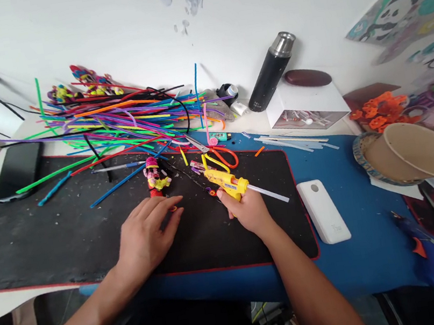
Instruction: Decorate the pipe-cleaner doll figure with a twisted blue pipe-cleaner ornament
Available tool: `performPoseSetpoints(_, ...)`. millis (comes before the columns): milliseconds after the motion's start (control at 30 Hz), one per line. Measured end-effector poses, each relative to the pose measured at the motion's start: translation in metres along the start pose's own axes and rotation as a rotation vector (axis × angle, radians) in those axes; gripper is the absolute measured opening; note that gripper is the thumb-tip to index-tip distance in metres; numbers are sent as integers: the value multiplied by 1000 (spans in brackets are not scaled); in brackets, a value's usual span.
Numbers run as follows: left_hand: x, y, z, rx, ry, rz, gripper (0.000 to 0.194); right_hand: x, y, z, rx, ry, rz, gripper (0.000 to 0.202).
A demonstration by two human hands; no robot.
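My right hand (252, 211) is wrapped around the grip of a yellow hot glue gun (225, 181), with a clear glue stick (268, 193) poking out of its back end. Its nozzle points left and away from me. My left hand (145, 230) rests low over the black mat, fingers stretched out and thumb apart. A tiny orange-yellow loop (174, 208) shows between thumb and forefinger; no grip on it is visible. Just beyond those fingers lies a small pipe-cleaner figure (154, 176) with a pink and yellow hat, its red lower end partly hidden by my hand.
Many coloured pipe cleaners (120, 117) are heaped along the wall. Orange-and-yellow-handled scissors (216, 154) lie beyond the glue gun. A black thermos (272, 71) stands at the back, a white power bank (323, 212) lies right of the mat (69, 239), and a blue glue gun (427, 245) lies far right.
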State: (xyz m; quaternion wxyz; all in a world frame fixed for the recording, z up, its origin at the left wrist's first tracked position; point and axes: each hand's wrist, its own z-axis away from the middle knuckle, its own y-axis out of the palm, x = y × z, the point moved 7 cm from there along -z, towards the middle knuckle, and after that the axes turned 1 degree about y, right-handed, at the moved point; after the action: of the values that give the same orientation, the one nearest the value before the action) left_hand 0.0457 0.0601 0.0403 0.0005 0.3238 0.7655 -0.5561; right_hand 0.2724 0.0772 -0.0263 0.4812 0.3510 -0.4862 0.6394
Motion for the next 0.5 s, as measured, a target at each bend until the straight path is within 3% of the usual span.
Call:
performPoseSetpoints(267, -36, 38, -40, 134, 82, 35, 31, 7, 1, 0, 34, -58, -62, 31)
performPoseSetpoints(500, -38, 43, -50, 133, 101, 84, 14, 8, 0, 2, 24, -48, -13, 30)
